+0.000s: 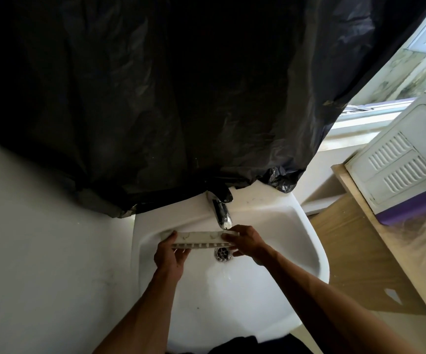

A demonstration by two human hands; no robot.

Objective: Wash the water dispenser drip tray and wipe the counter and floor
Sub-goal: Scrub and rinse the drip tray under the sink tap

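— What is around you?
— You face a white sink (306, 226). A black plastic sheet (155, 98) hangs behind its faucet (222, 214). On your right, a wooden surface (355, 251) carries a white vented appliance (406, 162).
— And your hands?
— Both hold the drip tray (201, 240) over the drain (222, 253), just below the spout. Your left hand (169, 255) grips one end, your right hand (251, 242) the other.
— Anything unclear?
— The sheet hides the faucet's base, and I cannot tell whether water is running.

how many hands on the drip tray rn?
2. The left hand grips the left end of the white slotted plastic drip tray. The right hand grips its right end, below the chrome tap and over the white ceramic sink.
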